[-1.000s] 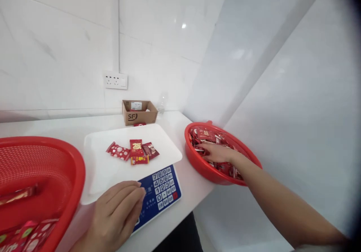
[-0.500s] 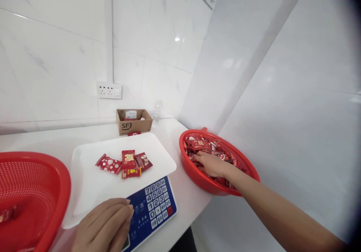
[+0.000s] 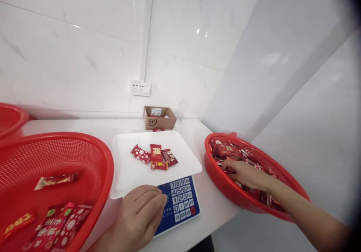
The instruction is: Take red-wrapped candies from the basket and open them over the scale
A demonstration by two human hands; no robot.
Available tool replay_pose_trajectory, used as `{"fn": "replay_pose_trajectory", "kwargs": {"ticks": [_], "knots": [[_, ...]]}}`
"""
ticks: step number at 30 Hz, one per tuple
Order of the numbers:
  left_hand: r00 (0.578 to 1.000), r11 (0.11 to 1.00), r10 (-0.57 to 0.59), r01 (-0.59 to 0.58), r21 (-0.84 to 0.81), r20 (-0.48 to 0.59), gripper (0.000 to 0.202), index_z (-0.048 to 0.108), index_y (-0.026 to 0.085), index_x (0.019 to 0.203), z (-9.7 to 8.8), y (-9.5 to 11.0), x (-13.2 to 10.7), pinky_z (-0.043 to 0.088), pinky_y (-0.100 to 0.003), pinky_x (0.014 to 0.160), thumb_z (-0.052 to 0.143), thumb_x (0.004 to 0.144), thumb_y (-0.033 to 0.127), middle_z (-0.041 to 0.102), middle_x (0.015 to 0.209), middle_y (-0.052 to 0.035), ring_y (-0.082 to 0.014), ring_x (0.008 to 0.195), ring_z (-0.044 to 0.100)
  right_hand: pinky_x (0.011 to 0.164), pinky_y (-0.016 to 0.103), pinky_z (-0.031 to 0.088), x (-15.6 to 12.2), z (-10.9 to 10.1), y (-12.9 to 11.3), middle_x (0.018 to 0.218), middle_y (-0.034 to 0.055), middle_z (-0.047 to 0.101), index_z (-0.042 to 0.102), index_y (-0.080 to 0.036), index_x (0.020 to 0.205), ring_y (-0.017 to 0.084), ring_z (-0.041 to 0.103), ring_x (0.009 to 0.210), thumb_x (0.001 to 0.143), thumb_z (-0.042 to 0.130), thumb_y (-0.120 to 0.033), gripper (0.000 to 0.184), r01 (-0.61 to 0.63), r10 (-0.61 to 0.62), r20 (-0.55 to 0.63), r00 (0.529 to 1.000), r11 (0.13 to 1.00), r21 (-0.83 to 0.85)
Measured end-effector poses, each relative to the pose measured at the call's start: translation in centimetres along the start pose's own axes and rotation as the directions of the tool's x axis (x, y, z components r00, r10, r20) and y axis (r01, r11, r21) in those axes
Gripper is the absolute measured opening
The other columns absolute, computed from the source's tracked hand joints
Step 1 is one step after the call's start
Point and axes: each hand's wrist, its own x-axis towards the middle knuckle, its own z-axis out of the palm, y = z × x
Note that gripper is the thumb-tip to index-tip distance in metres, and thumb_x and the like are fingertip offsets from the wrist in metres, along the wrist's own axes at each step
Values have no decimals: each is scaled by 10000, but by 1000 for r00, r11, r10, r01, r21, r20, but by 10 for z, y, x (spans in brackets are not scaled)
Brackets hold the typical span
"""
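My right hand (image 3: 244, 173) reaches into the right red basket (image 3: 217, 182), its curled fingertips down among many red wrapped candies (image 3: 229, 150). Whether a candy is between those fingers is hidden. My left hand (image 3: 142, 212) is closed, back of the hand up, over the lower left of the blue scale keypad (image 3: 183, 199); its palm is out of sight. On the white weighing tray (image 3: 126, 180) several candy packets lie together: a dotted red one (image 3: 140, 154), a red one with gold lettering (image 3: 156, 152), a dark red one (image 3: 170, 157) and a small red-and-yellow one (image 3: 159, 165).
A large red basket (image 3: 108, 162) at left holds several loose packets, among them a brownish bar (image 3: 56, 180). Part of another red basket (image 3: 12, 116) shows behind it. A cardboard box (image 3: 160, 123) and a clear bottle (image 3: 182, 109) stand near the tiled wall.
The view has swung left, bringing more of the left basket into sight. My right hand is still in the candies, fingers now more curled. The packets on the tray look unchanged.
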Motion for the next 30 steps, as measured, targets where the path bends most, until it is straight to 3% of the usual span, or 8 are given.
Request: {"fn": "replay_pose_trajectory", "kwargs": {"ticks": [8,15,20,24,27,30], "knots": [[1000,1000,-10,10,-1,6,146,614,155,959,1,-1,2,610,-283,640,476,958,109,741,732,-58,-177,668,706,842,384,531,5,-24,-10,966,40,687,664,-156,975,181,656,877,980,572,-279,154,-108,109,-1,994,987,-115],[1000,1000,-1,1,-24,0,136,615,148,945,-2,-1,3,606,-281,635,487,955,103,731,724,-61,-175,667,699,801,366,551,6,-24,-15,1001,53,678,658,-155,1008,179,658,868,980,576,-328,193,-143,139,-41,990,975,-169],[1000,999,-14,13,-31,-4,133,608,145,948,-2,1,3,601,-265,646,482,965,109,724,709,-52,-162,674,694,743,333,540,5,-41,-24,896,33,673,651,-162,954,157,643,769,988,557,-314,182,-169,154,-151,977,981,-95],[1000,1000,-21,21,-19,21,135,614,149,944,0,0,2,597,-267,656,484,970,123,731,723,-52,-166,685,699,733,324,492,7,-46,-62,847,29,702,633,-203,909,189,651,779,988,510,-312,182,-5,21,-258,966,998,61],[999,999,-39,39,-8,19,136,607,147,938,0,0,1,591,-267,657,478,973,122,726,719,-56,-166,681,698,723,307,478,14,-36,-108,901,30,733,653,-216,913,210,668,841,952,538,-285,139,164,-121,-253,960,974,154],[999,999,-37,37,-8,13,138,607,149,937,0,0,2,590,-262,667,477,973,119,727,718,-55,-161,676,698,756,303,491,28,-19,-148,942,32,740,660,-215,1031,203,675,871,965,516,-314,187,289,-240,-236,942,935,203]]}}
